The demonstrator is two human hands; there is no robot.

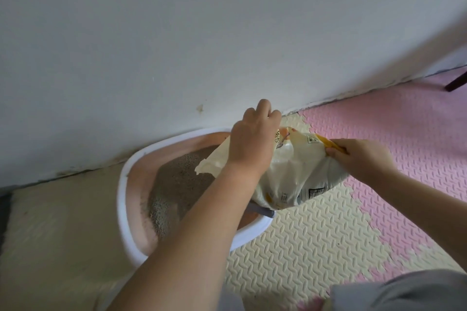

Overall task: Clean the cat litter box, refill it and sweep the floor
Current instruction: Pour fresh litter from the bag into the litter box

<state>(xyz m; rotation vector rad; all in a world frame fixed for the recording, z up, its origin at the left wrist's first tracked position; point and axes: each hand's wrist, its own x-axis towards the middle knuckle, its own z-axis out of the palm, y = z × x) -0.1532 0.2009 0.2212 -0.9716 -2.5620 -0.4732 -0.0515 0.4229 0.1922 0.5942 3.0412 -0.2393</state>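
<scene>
Here, both hands are clamped on the cat litter bag (pixel 298 171): left hand (pixel 255 141) on its top, right hand (pixel 364 159) pinching the yellow end, tilted over the litter box (pixel 121 184) by the wall (pixel 177 33), grey litter (pixel 177 184) heaped inside.

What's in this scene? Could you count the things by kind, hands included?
Hands: 2, left hand and right hand, both gripping the bag
Litter bags: 1, white bag tilted over the box
Litter boxes: 1, white-rimmed litter box holding grey litter
Grey handles: 1, grey handle by the rim
Total: 5
</scene>
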